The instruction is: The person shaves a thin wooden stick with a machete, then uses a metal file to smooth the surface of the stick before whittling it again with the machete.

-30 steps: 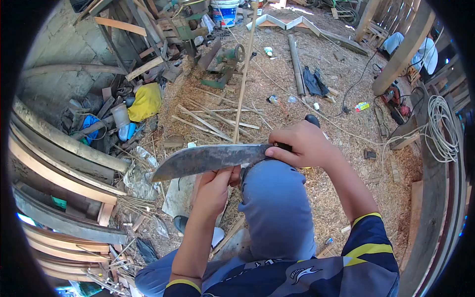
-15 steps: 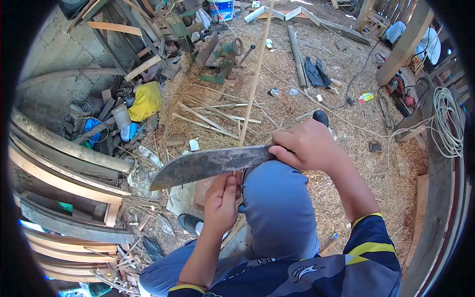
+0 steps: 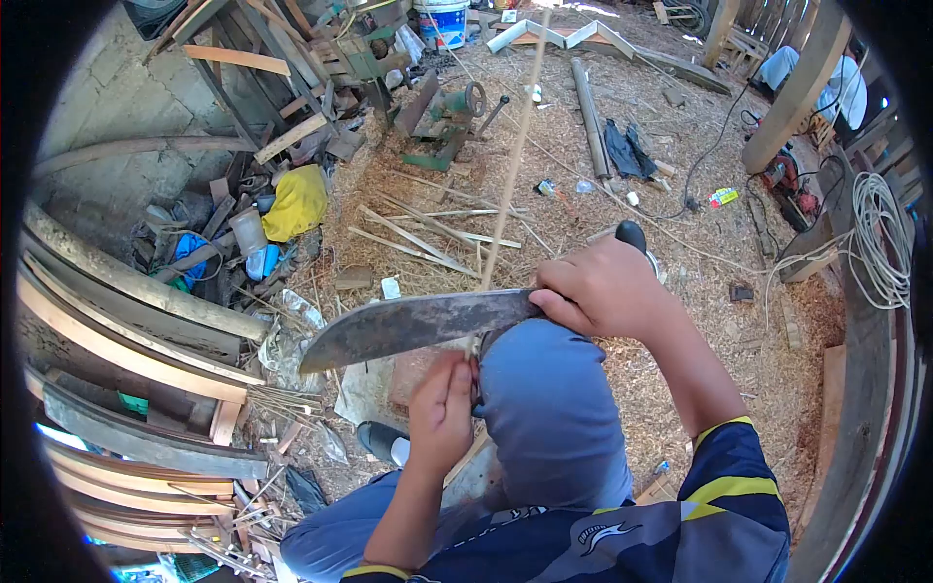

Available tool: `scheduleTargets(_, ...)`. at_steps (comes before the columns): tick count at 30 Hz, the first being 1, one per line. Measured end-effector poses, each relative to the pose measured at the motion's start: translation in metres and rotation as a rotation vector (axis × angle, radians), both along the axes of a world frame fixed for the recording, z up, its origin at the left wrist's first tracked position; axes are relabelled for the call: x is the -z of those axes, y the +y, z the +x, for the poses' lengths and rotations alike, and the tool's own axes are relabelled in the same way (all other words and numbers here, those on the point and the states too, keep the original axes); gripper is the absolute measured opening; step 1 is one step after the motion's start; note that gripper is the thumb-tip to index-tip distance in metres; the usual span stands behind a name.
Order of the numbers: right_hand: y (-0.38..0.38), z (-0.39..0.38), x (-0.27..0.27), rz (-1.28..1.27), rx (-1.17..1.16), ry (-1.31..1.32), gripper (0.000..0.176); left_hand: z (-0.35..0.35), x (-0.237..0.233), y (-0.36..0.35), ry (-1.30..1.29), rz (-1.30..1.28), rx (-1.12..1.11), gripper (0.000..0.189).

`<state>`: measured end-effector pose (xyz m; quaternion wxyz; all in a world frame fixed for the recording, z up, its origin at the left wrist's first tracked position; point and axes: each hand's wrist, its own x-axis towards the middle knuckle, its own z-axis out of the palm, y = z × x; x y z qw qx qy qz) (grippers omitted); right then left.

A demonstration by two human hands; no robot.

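My right hand point(image 3: 607, 287) is wrapped round the dark handle of a machete point(image 3: 418, 325), just above my raised right knee. The broad, stained blade points left and lies across a long thin wooden strip point(image 3: 505, 194). Below the blade, my left hand point(image 3: 442, 408) pinches the strip's near end beside the knee. From there the strip runs away from me toward the far side of the yard, its far part blurred. The blade hides a short stretch of it.
Loose wooden strips point(image 3: 418, 243) lie on the shavings-covered ground ahead, near a green metal machine part point(image 3: 442, 126). Curved planks point(image 3: 126, 350) are stacked at left by a yellow cloth point(image 3: 294, 202). Coiled cable point(image 3: 880, 238) hangs at right; another person point(image 3: 841, 87) sits behind a post.
My left hand has slid a little toward my body along the strip, away from the blade. The machete stays nearly in place, and the view has shifted slightly.
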<state>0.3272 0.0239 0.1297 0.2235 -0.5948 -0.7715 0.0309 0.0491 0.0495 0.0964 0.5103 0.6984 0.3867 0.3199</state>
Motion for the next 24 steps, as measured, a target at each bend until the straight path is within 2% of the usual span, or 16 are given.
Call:
scheduleTargets(2, -0.002, 0.003, 0.005, -0.011, 0.016, 0.023, 0.041, -0.017, 0.011, -0.013, -0.006, -0.087, 0.032, 0.022)
scheduleTargets(5, 0.001, 0.0, 0.003, -0.035, 0.025, -0.004, 0.041, -0.017, 0.011, -0.016, 0.038, -0.048, -0.005, 0.022)
scheduleTargets(6, 0.003, -0.002, 0.0, -0.042, 0.02, -0.027, 0.041, -0.01, 0.008, -0.005, 0.052, 0.099, 0.015, 0.025)
scheduleTargets(9, 0.007, -0.013, -0.012, -0.055, -0.017, -0.063, 0.041, 0.009, 0.005, 0.019, 0.003, 0.152, -0.014, 0.027)
scheduleTargets(13, 0.009, -0.016, -0.013, -0.015, -0.022, -0.078, 0.041, 0.0, 0.007, 0.023, 0.035, 0.138, -0.005, 0.025)
scheduleTargets(16, 0.007, -0.018, -0.014, -0.011, -0.013, -0.067, 0.037, -0.014, -0.002, 0.007, 0.002, -0.004, -0.051, 0.023)
scheduleTargets(18, 0.005, -0.015, -0.006, 0.001, 0.001, -0.033, 0.03, -0.044, 0.021, -0.005, 0.008, 0.004, 0.009, 0.022)
scheduleTargets(21, 0.004, -0.01, -0.001, -0.011, 0.02, 0.004, 0.039, -0.065, 0.036, -0.016, -0.021, -0.059, 0.032, 0.022)
scheduleTargets(24, 0.007, -0.017, -0.008, -0.078, 0.037, -0.044, 0.038, -0.054, 0.031, -0.015, -0.005, -0.092, -0.012, 0.024)
